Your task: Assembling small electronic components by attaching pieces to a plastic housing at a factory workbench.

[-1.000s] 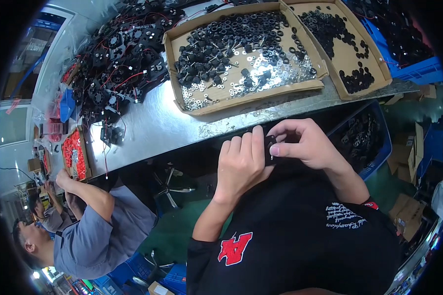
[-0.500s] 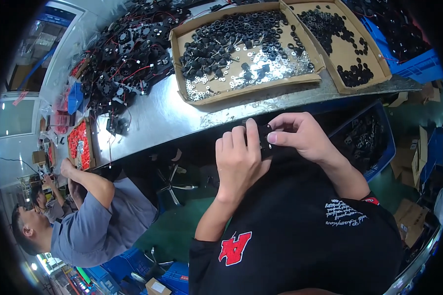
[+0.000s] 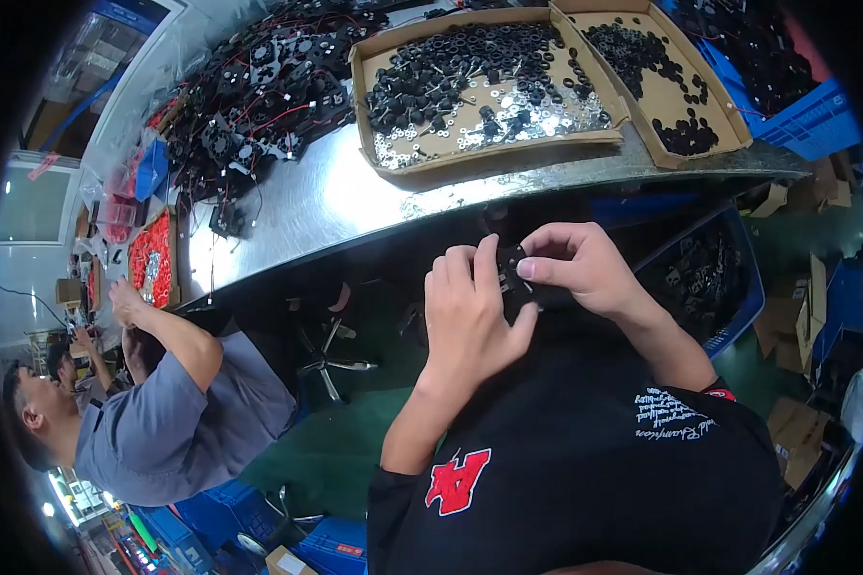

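A small black plastic part (image 3: 514,278) is between my two hands, off the front edge of the metal table. My left hand (image 3: 470,311) grips it from the left, back of the hand facing up, with the thumb standing away to the right. Against the part's right side, my right hand (image 3: 585,268) pinches it between thumb and curled index finger. Much of the part is covered by fingers, and its dark colour blends into the background, so its full shape cannot be made out.
On the metal table (image 3: 307,206) are a cardboard tray (image 3: 489,158) of black rings, knobs and washers, a second tray (image 3: 686,158) of black pieces, and a heap of black fan parts (image 3: 249,105) with wires. Blue crates (image 3: 820,125) flank it. A co-worker (image 3: 177,412) handles red parts (image 3: 151,259) at left.
My left thumb has swung out from the part and now shows apart from it. Both hands stay at the part. The view has shifted slightly, and the co-worker's hand has moved a little.
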`<state>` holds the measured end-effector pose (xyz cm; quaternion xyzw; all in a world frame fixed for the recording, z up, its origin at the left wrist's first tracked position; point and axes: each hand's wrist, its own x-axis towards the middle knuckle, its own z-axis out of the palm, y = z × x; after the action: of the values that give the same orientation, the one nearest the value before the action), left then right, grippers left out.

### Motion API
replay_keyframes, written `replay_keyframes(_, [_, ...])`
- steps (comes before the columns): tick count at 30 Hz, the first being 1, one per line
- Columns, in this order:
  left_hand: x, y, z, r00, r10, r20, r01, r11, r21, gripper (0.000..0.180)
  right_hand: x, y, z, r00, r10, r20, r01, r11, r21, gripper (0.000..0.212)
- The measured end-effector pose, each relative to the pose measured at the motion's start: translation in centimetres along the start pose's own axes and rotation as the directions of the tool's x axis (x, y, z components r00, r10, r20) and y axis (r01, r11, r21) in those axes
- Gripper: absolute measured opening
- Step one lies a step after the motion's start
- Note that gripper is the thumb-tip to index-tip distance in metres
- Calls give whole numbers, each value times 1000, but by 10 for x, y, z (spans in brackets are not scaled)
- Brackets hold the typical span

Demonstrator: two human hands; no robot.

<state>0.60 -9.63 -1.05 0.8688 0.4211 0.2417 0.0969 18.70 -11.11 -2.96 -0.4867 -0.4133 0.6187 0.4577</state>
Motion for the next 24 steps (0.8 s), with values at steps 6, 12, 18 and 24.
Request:
replay_keyframes(6, [-14, -5, -13, 963, -130, 238, 190, 948, -253, 66, -2, 1, 5, 985, 169, 43, -168, 986, -19, 24])
replay_keyframes(12, [2, -31, -28, 832, -251, 494, 539, 576, -615, 50, 7, 1, 3, 978, 195, 70, -197, 980, 28, 22])
replay_keyframes(18, [3, -43, -7, 661, -237, 712, 746, 108, -657, 46, 17, 4, -2, 971, 212, 111, -218, 975, 43, 24])
replay_keyframes(24, [9, -36, 2, 645, -214, 733, 761, 94, -642, 34, 23, 13, -12, 985, 152, 86, -154, 988, 26, 23])
